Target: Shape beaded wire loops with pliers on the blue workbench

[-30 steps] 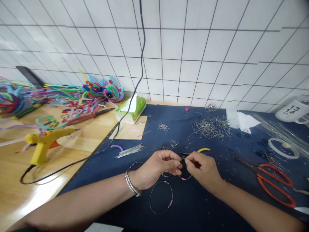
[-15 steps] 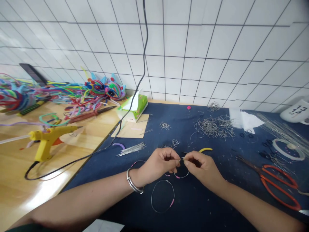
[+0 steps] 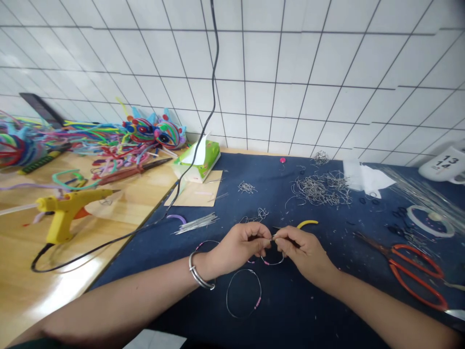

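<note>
My left hand (image 3: 243, 246) and my right hand (image 3: 304, 251) meet above the dark blue cloth. Both are closed, fingertips pinching the ends of a thin wire loop with pink beads (image 3: 267, 262); its lower part hangs below and between them. Their fingers hide the exact join. Nearer to me, a wire loop with pink beads (image 3: 257, 303) lies flat on the cloth. Another beaded loop (image 3: 207, 242) is partly covered by my left wrist. Just beyond my right hand shows a curved yellow piece (image 3: 308, 223), partly hidden.
Orange-handled scissors (image 3: 417, 271) lie at right, near a clear ring-shaped coil (image 3: 428, 220). Tangled wire (image 3: 321, 189) and a bundle of straight wires (image 3: 198, 223) are beyond my hands. At left are a yellow glue gun (image 3: 63, 211), its black cord, and a green tissue box (image 3: 209, 162).
My fingertips have come slightly closer together on the wire. The whole view has shifted a little; the loops on the cloth lie as before.
</note>
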### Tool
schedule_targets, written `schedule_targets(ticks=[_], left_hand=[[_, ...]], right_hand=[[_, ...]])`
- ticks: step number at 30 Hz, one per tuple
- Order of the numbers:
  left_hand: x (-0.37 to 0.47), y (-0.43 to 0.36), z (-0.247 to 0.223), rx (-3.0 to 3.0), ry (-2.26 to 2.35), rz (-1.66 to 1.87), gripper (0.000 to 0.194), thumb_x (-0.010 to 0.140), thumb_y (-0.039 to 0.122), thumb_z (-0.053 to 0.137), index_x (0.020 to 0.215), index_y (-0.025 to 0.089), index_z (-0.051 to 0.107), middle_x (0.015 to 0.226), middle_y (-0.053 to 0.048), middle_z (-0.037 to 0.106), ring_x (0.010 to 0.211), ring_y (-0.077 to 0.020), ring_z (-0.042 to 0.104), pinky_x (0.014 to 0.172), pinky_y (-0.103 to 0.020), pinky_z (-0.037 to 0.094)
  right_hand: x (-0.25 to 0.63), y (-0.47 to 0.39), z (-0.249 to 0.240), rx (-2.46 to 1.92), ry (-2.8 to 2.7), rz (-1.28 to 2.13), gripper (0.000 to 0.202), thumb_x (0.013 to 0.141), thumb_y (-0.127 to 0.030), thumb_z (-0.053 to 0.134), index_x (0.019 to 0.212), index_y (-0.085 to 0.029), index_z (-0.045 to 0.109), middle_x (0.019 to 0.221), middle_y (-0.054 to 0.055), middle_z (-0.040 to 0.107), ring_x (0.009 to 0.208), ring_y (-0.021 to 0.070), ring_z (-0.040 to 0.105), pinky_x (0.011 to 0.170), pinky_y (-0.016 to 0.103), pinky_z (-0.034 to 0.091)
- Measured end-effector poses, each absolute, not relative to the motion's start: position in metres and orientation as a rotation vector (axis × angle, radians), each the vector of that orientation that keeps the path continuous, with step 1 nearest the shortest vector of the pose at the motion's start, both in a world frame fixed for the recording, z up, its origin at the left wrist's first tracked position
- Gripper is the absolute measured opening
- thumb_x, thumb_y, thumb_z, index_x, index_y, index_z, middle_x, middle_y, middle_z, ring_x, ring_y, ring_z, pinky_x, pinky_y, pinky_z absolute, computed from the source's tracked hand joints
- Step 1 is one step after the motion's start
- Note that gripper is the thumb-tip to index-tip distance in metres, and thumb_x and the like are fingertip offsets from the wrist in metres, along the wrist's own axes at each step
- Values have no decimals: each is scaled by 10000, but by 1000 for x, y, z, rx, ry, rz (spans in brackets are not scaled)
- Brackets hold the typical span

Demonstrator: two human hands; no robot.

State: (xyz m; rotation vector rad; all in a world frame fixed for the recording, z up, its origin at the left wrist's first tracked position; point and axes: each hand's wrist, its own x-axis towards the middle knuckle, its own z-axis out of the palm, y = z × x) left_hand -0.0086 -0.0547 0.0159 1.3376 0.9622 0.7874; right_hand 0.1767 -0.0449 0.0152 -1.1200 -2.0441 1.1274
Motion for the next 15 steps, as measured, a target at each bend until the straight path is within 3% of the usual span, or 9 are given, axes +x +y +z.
schedule_targets(ticks=[15], left_hand=[[-6,-56,20,1324,984,814,150,802,232,526,791,103,601,716,-24,602,619,-96,572,618,-231,467]], right_hand=[[176,-47,14,-1124,-1900,1209,172,856,-288,440,879,-198,585,725,-11,558,637,99,526,595,217,439]])
